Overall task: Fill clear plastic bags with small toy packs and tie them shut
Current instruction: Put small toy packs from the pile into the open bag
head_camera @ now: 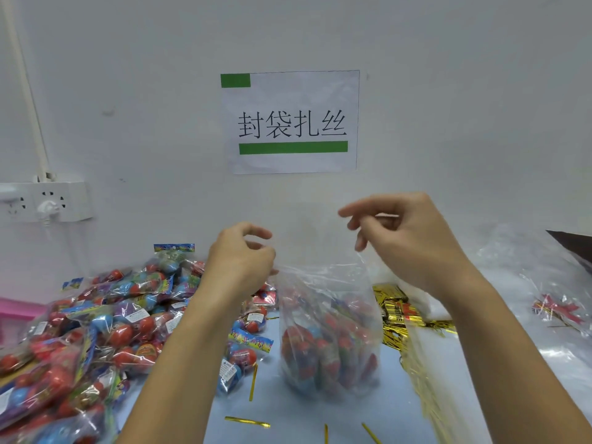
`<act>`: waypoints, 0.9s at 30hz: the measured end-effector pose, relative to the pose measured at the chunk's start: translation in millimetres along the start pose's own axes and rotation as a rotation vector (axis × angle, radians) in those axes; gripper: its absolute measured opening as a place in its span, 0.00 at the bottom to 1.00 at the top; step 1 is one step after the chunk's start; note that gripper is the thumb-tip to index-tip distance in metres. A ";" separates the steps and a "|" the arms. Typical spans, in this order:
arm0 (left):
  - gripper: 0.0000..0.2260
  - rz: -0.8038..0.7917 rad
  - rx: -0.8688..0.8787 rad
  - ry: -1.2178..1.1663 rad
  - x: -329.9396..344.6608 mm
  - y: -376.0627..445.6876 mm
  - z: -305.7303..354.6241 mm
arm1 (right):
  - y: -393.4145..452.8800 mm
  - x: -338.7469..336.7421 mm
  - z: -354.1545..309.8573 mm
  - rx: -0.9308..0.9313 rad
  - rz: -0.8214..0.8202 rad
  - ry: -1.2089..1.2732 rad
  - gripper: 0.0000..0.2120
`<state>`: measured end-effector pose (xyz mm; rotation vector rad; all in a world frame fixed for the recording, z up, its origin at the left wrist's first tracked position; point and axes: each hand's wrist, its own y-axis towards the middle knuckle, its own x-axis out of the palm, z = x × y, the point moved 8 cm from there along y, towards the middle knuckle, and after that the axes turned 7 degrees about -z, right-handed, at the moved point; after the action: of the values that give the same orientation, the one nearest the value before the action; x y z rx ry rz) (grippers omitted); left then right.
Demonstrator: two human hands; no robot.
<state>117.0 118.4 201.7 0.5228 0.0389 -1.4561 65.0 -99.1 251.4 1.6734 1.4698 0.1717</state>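
The big clear bag (pixel 330 331) stands on the table, full of toy packs — soft, slippery, floppy on top. The left hand (pixel 240 257) and right hand (pixel 403 238) pinch its top edges. Below that pinch, the neck is best to squeeze — gold ties (pixel 253 381) lie nearby.

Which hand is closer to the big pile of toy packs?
Left. The left hand is just right of the pile of toy packs, its forearm crossing the pile's edge. The right hand is farther right, beyond the clear bag both hands pinch.
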 end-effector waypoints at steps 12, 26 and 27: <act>0.24 -0.243 0.063 -0.133 -17.1 10.9 -11.4 | -20.0 -17.6 81.8 0.390 -0.356 -0.169 0.24; 0.38 -0.640 0.110 0.217 85.0 -6.1 -48.3 | -26.3 39.6 108.4 0.418 -0.519 -0.186 0.09; 0.28 -0.601 0.143 0.148 88.1 -3.2 -48.0 | -24.8 39.2 110.9 0.416 -0.481 -0.184 0.06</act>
<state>139.5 53.6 128.5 0.7780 0.2259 -2.0123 125.9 -124.0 150.8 1.5380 1.7964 -0.5702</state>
